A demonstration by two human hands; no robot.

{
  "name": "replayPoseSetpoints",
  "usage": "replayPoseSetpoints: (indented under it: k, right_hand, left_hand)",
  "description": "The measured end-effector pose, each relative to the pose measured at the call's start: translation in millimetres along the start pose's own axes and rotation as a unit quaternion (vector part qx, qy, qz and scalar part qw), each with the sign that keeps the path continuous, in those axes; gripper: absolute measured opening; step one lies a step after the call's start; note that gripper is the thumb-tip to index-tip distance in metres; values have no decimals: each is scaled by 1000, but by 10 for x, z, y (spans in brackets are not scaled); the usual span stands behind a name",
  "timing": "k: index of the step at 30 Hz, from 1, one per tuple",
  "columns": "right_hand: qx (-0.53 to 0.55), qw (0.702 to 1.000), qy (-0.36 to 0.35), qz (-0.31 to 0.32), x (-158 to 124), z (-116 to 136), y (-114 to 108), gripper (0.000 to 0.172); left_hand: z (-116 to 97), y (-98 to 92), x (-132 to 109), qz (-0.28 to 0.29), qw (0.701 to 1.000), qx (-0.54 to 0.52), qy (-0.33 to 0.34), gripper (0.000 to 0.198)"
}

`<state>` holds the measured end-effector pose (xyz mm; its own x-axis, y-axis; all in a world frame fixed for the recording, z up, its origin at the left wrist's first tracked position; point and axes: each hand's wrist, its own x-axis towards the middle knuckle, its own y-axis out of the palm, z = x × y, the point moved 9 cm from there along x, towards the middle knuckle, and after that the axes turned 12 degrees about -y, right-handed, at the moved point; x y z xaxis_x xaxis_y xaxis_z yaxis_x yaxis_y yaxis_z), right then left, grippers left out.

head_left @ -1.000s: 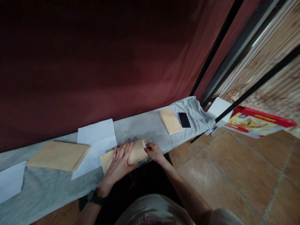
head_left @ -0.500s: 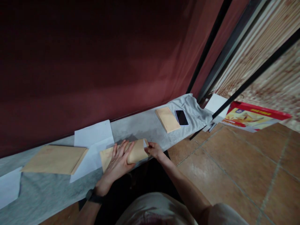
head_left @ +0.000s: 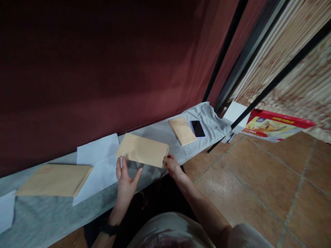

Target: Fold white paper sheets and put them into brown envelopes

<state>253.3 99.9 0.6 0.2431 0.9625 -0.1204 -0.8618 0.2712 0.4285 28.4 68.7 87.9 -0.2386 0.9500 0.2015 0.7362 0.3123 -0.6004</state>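
Brown envelope [head_left: 142, 150] lies over the middle of the cloth-covered bench [head_left: 46, 220]. Right hand [head_left: 172, 166] pinches its right end; left hand [head_left: 127, 182] has fingers spread by its left end, contact unclear. Best handled with a light pinch, left end supported, no creasing. Count: one envelope in hand; one brown packet [head_left: 53, 179] left; one brown stack [head_left: 183, 131] right, layers uncountable; one phone [head_left: 198, 128] beside it; white paper [head_left: 97, 150] in two places.

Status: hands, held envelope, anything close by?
Right hand pinching held envelope at right end. Left hand open by envelope's near edge, contact unclear. White paper close by envelope's left end.
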Motion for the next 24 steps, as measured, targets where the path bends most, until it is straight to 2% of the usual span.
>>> replayPoseSetpoints:
  k: [1,2,3,4,6,7,8,11,14,17,20,22,24]
  right_hand:
    - [9,1000,-3,-12,7,-3,-1,30]
    - [16,1000,-6,-23,7,-15,0,30]
    - [21,999,-8,-32,1,-33,5,31]
    - [24,999,-8,-39,-12,-57,15,31]
    - [27,999,-6,-46,-54,-114,43,30]
    - [26,999,-5,-46,-78,-140,59,29]
    - [23,999,-6,-46,-99,-159,72,29]
    - [9,999,-10,-42,-128,-172,72,27]
    - [-9,999,-15,-34,-86,-127,-1,28]
    - [-28,999,-27,-22,-4,-60,-137,29]
    - [-107,991,-79,-8,75,48,-295,29]
    - [-214,965,-150,13,99,163,-348,27]
    - [-330,916,-223,52,87,260,-306,24]
  left_hand:
    - [139,18,-13,-8,994,-68,-84,88]
    - [280,94,-46,1,975,-145,-171,86]
    - [393,232,-97,30,940,-225,-253,81]
    - [452,415,-161,74,894,-301,-323,74]
    - [392,772,-275,170,800,-411,-402,59]
    - [318,890,-297,202,773,-438,-412,53]
    - [248,961,-293,216,765,-448,-408,49]
    - [126,1000,-204,201,792,-435,-379,45]
    - [103,988,-77,212,818,-394,-362,44]
    - [150,953,163,235,849,-341,-328,43]
    - [284,927,428,243,890,-255,-291,42]
    - [396,872,562,218,932,-148,-250,48]
    - [438,765,631,160,971,-40,-173,53]
